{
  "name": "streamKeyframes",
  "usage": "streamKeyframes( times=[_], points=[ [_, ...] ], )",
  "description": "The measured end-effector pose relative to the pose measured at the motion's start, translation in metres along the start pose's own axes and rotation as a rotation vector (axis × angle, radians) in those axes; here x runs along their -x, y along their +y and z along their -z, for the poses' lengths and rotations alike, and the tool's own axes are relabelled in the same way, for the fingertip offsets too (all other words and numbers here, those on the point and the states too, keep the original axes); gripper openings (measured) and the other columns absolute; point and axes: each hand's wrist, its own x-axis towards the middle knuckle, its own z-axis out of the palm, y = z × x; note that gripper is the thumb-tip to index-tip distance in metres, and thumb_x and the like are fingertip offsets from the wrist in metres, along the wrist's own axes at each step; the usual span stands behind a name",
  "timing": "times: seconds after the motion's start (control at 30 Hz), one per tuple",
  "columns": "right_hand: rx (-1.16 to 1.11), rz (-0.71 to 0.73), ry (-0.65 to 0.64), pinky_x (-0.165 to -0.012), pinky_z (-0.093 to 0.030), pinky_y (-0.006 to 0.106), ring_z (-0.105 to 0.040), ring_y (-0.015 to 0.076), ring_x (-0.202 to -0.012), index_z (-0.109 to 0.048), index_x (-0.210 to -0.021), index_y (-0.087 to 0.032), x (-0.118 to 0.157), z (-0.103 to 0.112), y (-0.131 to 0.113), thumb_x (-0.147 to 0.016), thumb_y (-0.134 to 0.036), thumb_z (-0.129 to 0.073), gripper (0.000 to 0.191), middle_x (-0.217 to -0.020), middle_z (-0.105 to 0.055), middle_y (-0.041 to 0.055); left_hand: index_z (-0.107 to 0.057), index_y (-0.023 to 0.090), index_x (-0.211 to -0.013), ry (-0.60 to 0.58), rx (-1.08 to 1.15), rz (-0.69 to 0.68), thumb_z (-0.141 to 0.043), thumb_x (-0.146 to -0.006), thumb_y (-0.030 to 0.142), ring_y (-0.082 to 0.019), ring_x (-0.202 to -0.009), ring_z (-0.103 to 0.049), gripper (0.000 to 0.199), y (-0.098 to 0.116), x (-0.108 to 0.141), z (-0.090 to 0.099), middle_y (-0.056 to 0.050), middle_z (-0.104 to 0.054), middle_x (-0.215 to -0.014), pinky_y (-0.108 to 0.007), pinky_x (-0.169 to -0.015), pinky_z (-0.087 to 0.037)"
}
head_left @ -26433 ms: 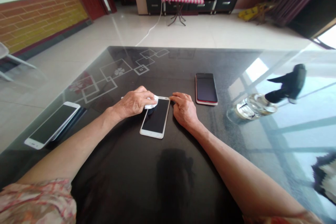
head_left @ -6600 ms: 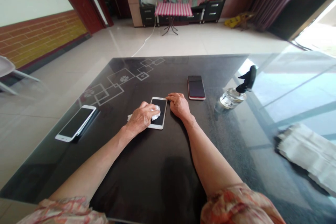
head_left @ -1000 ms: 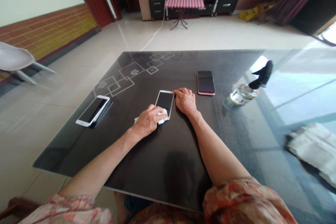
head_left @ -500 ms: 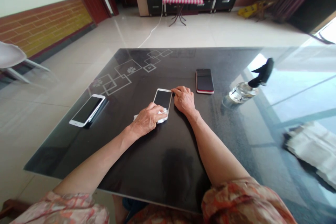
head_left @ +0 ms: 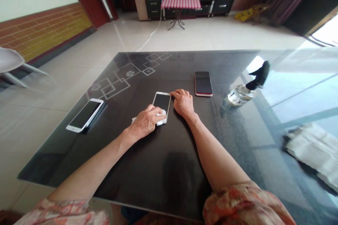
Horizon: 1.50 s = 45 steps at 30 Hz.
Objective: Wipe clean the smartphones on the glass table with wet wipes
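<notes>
A white-framed smartphone lies face up on the dark glossy table. Over its lower part, my left hand is closed on a crumpled white tissue, which rests against the screen. My left palm hides the phone's lower left side. At the phone's top right corner, my right hand touches the edge with its fingertips, the other fingers curled under; it steadies the phone against the tabletop without lifting it.
Two stacked phones, the top one white, lie at the left. Another dark phone with a red edge lies beyond my right hand. A clear spray bottle with black trigger stands at the right, near a folded pale cloth.
The camera view has shifted slightly, moving the table and phones a little down and left in the picture. Both hands keep nearly the same places on the phone.
</notes>
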Motion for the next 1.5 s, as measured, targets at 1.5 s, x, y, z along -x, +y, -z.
streamKeyframes(
  times=[1.5],
  points=[
    [0.012, -0.028, 0.004, -0.088, -0.037, 0.034, -0.049, 0.0221, -0.109, -0.067, -0.114, -0.030, -0.002, 0.001, 0.000, -0.087, -0.017, -0.045, 0.038, -0.121, -0.062, 0.0026, -0.074, 0.025, -0.095, 0.100, -0.069, 0.251, -0.041, -0.093, 0.011, -0.020, -0.088, -0.045, 0.036, -0.041, -0.064, -0.022, -0.006, -0.062, -0.102, -0.027, -0.073, -0.041]
  ],
)
